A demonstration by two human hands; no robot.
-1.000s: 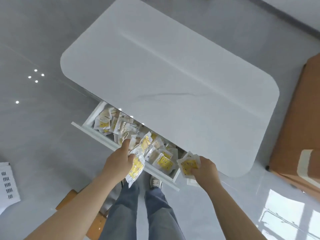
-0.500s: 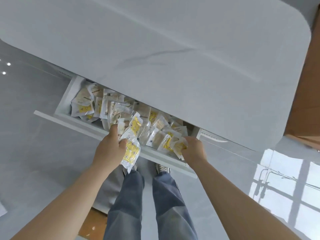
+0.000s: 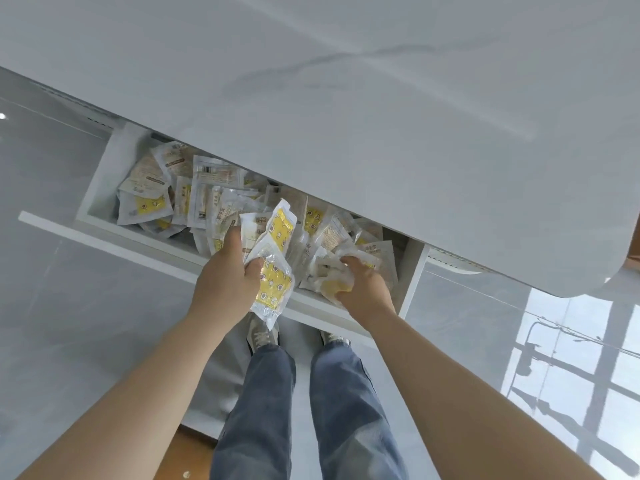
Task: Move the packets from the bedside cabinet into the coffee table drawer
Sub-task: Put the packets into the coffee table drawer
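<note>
Since half a second ago my view has closed in on the drawer (image 3: 104,188). My right hand (image 3: 365,289) has sunk from its front lip down into its right end, while my left hand (image 3: 225,282) has stayed over its front panel. The left grip is wrapped round a fan of yellow-and-clear packets (image 3: 275,268). The bundle stands up across the drawer's front edge, part over the inside and part hanging out toward me. I judge it is held high so the lot can drop clear of what already lies there. The right grip is curled on a crumpled clutch (image 3: 330,284) of packets, low at the drawer's right end, where the heap looks thinnest, so I read that as filling the gap. Further in, the loose pile (image 3: 180,195) runs from the drawer's middle to its left wall. It is partly tucked under the white worktop (image 3: 346,116), which overhangs the drawer's back. The bedside cabinet isn't in view. Below the drawer's front are jeans (image 3: 263,410) and shoes (image 3: 259,336) on the grey floor (image 3: 69,323).
</note>
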